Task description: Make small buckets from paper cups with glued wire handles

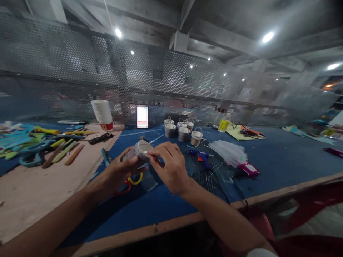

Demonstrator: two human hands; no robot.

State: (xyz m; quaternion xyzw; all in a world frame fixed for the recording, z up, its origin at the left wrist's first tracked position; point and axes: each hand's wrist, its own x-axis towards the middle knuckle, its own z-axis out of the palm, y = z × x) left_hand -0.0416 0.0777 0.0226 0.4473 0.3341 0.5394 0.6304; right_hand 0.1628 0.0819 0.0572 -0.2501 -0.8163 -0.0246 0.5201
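Observation:
My left hand [122, 169] is closed round a small grey-wrapped cup [137, 150], tilted on its side with its pale round face towards the right. My right hand [170, 166] pinches at the cup's edge, thumb and forefinger together on a small white piece [145, 152] too blurred to name. Under the hands, scissors [136, 178] with red and yellow handles lie on the blue table. Several similar little baskets [183, 132] with arched handles stand beyond, one of them [196, 136] beige at the bottom.
A blue glue gun [202, 157] lies right of my right hand, among thin dark wires [206, 178] and clear plastic bags [229, 151]. Stacked paper cups [102, 112] stand back left. Pliers, sticks and blue scissors [34, 153] crowd the left board. Perforated metal [150, 78] closes the back.

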